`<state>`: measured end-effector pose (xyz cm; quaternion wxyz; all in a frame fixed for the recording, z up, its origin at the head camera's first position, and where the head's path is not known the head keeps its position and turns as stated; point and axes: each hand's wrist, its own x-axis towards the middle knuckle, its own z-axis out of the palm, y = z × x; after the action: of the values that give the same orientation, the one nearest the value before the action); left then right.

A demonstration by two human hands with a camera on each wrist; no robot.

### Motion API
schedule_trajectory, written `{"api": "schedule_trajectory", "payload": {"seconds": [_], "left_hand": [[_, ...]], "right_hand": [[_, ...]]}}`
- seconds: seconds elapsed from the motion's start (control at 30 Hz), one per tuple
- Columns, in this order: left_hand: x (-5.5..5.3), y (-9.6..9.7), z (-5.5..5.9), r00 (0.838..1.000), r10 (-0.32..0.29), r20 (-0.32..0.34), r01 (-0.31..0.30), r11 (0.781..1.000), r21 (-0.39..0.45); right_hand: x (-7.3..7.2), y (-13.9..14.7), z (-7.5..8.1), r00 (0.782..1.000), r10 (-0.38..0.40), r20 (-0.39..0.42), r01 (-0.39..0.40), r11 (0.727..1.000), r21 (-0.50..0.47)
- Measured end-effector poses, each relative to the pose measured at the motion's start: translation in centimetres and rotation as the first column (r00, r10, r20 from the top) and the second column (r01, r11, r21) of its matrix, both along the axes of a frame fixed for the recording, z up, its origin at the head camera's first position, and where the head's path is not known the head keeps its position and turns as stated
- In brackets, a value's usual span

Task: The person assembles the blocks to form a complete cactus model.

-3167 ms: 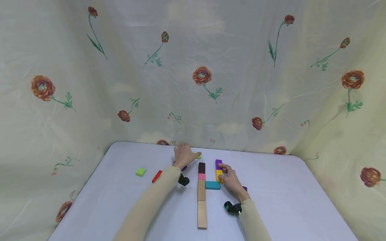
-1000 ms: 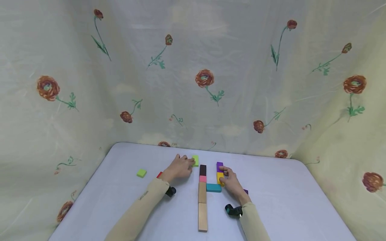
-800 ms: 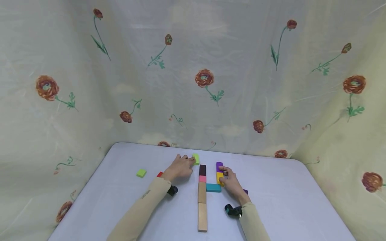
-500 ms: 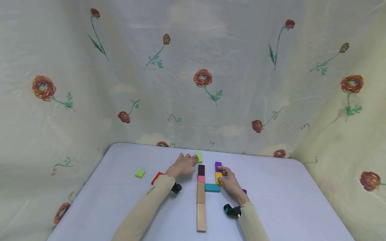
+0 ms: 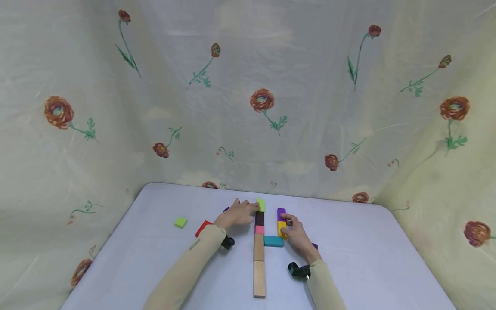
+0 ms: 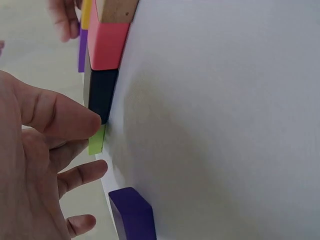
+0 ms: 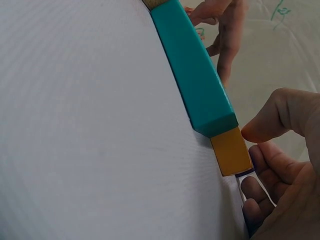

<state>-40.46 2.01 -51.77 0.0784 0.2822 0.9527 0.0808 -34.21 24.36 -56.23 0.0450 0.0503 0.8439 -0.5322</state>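
In the head view, a lime green block sits at the far end of a lengthwise row, against a black block. My left hand reaches in from the left, its fingertips at the green block. The left wrist view has the thumb beside the black block and the other fingers loosely spread. My right hand rests by a shorter row, index finger at a purple block, thumb at a yellow block. A teal block bridges the two rows.
Below the black block, the row continues with a pink block and two wooden blocks. Loose at the left lie a red block, a small green block and a dark purple block. Another purple block shows behind the right wrist.
My left hand has slid the lime green block rightward across the table, until it lines up with the black block. The right hand has stayed in place by the purple and yellow blocks.
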Motion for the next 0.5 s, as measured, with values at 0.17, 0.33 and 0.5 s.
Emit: {"api": "schedule_trajectory", "payload": {"seconds": [0.17, 0.33, 0.5], "left_hand": [[0.27, 0.12, -0.13, 0.999, -0.004, -0.050, 0.003, 1.000, -0.019], [0.39, 0.17, -0.46, 0.996, -0.008, -0.092, 0.006, 1.000, -0.026], [0.47, 0.17, -0.50, 0.995, -0.013, -0.103, 0.011, 1.000, -0.020]], "right_hand": [[0.12, 0.03, -0.20, 1.000, -0.003, -0.012, 0.003, 1.000, 0.004], [0.20, 0.01, -0.23, 1.000, 0.000, -0.014, 0.000, 1.000, 0.006], [0.23, 0.07, 0.18, 1.000, 0.007, -0.014, -0.007, 1.000, 0.002]]}}
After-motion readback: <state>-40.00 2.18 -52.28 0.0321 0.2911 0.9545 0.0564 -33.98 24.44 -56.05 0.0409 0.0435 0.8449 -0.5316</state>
